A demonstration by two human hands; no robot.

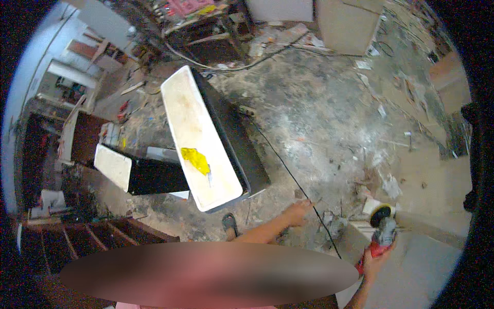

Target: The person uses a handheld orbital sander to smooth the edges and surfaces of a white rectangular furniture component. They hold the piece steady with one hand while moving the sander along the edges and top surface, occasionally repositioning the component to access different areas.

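Note:
My right hand [376, 257] is wrapped around the red body of an angle grinder [383, 243]. Its round disc [382, 214], dark with a yellow rim, points away from me. Further left, my left hand [298, 212] is closed at a thin black power cord [325, 226], the fingertips against it. The cord runs up and left across the floor toward a tall dark cabinet [226, 118] with a long white top [190, 116]. On that top lies a crumpled yellow cloth-like piece [196, 160]. A blurred oval hides the lower middle.
A smaller black box with a white face [112, 167] lies left of the cabinet. Pale boards [422, 262] lie at lower right, with brown slatted wood [98, 239] at lower left. A cluttered workbench [206, 31] stands at the back. Scraps and a hose [221, 68] litter the concrete.

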